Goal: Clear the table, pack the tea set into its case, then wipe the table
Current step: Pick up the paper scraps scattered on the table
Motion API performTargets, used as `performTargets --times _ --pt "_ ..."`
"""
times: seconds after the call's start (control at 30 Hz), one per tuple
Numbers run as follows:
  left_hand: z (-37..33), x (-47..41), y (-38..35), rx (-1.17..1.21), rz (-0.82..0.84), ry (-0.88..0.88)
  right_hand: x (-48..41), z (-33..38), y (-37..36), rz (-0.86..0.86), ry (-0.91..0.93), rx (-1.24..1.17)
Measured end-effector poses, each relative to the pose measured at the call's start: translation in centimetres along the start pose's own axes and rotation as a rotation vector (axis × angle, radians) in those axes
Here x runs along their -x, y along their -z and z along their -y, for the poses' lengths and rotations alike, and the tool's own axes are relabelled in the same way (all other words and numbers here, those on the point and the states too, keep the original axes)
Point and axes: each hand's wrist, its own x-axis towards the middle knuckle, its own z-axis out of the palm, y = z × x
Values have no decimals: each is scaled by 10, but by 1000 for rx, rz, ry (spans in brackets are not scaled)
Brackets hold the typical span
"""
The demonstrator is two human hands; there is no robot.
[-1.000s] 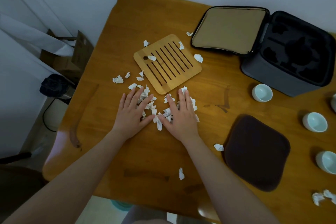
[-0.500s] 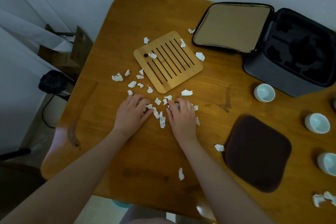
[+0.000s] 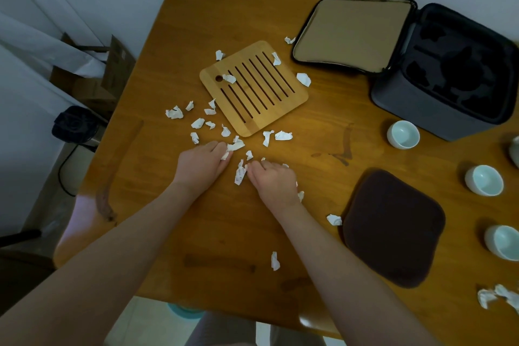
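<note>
- Grey case [image 3: 415, 109], far right on the table [image 3: 196, 219], lid [image 3: 351, 31] open — dark moulded foam [image 3: 460, 64] inside.
- Crumpled white paper scraps [image 3: 174, 113] lie scattered beside the bamboo tray [image 3: 252, 87].
- Left hand [image 3: 202, 166] and right hand [image 3: 273, 181] each curl round scraps.

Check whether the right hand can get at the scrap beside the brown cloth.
Probably yes: the scrap lies uncovered on bare table just left of the brown cloth, close to the right hand, which grips other scraps.

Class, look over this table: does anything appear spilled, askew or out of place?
Yes: torn paper scraps litter the wooden table, some on the slatted bamboo tray, which sits askew. The left hand and right hand grip a few.
</note>
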Motion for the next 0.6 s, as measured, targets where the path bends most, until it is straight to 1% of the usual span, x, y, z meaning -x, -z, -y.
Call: performTargets --times 0.1,0.17,0.23,0.33,0.47,0.53,0.6 --pt "-2 -7 4 -73 61 -8 -1 2 13 -8 -67 -59" --pt "-4 -10 8 -46 83 33 0 3 25 -40 -132 -119" --pt "-7 -11 11 14 70 90 3 1 38 -71 -191 -210" --pt "-18 -4 17 141 14 154 11 -5 58 -104 -324 -352" --pt "-51 9 34 401 -86 289 25 -13 81 -98 -603 -634" --pt "-69 17 43 517 -102 354 31 -15 92 -145 -709 -753" --pt "-88 26 51 614 -106 421 40 -17 105 -204 -762 -832"
